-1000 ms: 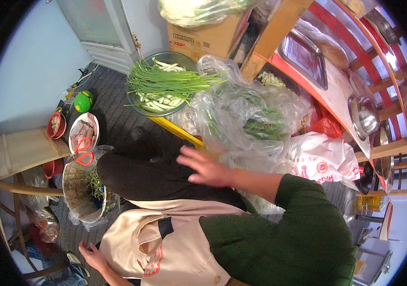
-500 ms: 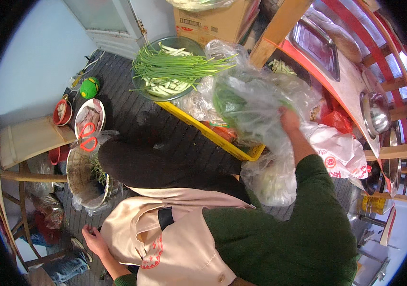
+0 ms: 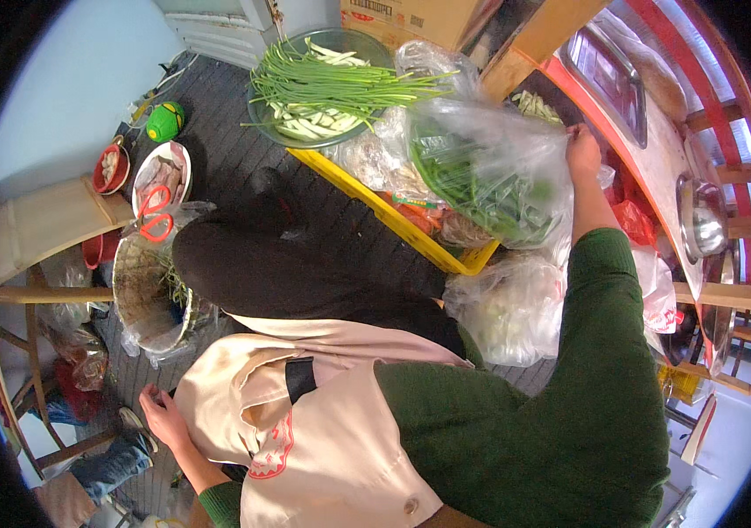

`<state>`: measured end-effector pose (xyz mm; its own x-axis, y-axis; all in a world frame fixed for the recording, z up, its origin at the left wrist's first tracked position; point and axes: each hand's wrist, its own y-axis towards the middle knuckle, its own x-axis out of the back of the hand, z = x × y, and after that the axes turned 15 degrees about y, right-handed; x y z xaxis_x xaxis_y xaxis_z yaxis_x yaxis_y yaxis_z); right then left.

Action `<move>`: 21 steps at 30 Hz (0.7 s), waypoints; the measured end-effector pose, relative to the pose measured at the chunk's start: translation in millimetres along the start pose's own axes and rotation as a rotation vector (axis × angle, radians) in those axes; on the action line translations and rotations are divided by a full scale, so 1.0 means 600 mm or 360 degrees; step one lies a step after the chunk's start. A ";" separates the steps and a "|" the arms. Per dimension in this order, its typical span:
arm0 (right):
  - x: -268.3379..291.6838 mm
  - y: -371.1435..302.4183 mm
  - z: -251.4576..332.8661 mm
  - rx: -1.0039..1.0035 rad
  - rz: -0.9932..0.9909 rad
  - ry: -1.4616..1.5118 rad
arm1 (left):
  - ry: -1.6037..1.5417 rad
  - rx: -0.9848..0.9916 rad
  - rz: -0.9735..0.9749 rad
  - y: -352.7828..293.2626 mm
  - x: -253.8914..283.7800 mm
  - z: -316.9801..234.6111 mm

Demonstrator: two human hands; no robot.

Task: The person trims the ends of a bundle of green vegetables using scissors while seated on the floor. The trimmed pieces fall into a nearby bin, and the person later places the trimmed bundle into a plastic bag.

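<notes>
My right hand [image 3: 581, 157] is closed on the edge of a clear plastic bag [image 3: 530, 141], pulling it taut to the right. Inside and under the film lie long green leafy vegetables [image 3: 472, 189], on top of a yellow crate [image 3: 393, 211]. At the lower left my left hand [image 3: 166, 421] hangs beside the beige apron [image 3: 331, 453], its fingers loosely bent and apart, holding nothing. Touching the crate's far left corner is a large bowl [image 3: 261, 119] of long green stalks [image 3: 340, 92] and pale cut vegetable strips [image 3: 309, 121].
Left of my knee stands a bag-lined bin [image 3: 138, 299] with red-handled scissors [image 3: 155, 214] at its rim. Beyond it are a white dish of meat [image 3: 162, 176] and a small red bowl [image 3: 111, 167]. A red-edged table [image 3: 657, 189] runs along the right, holding a steel bowl [image 3: 701, 216].
My right hand has moved right and away from me with the bag's edge. The bag is spread wider, showing more of the greens. The left hand stays by the apron.
</notes>
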<state>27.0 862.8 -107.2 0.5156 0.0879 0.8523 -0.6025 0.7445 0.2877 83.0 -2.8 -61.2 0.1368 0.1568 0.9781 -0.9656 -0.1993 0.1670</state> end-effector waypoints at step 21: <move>-0.025 -0.057 0.397 0.0991 0.0484 0.1087 | -0.0216 0.0245 -0.0142 -0.024 0.036 0.014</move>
<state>-104.9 678.2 -25.7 0.4087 0.7299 0.5479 -0.8816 0.1604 0.4440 101.8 -4.6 -41.2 0.2586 0.0506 0.9647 -0.9047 -0.3374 0.2602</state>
